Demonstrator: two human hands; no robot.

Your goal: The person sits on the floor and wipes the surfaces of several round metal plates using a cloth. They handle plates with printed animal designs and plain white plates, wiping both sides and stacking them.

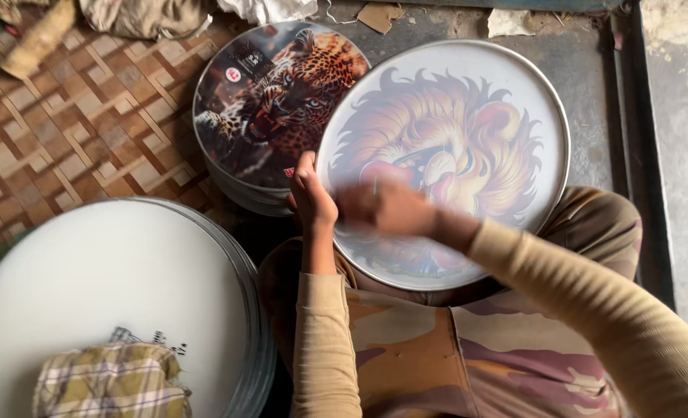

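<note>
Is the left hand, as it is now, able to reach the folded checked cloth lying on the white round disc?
Probably yes. The left hand rests on the edge of the lion-printed round disc; the folded checked cloth lies on the white round disc on that same side, with nothing between.

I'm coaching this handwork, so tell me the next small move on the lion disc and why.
Probably keep the left hand gripping the rim of the lion disc and draw the right hand further across its face. The disc rests tilted on the lap, and the right hand is blurred over the print, seemingly mid-stroke; what it holds cannot be told.
</note>
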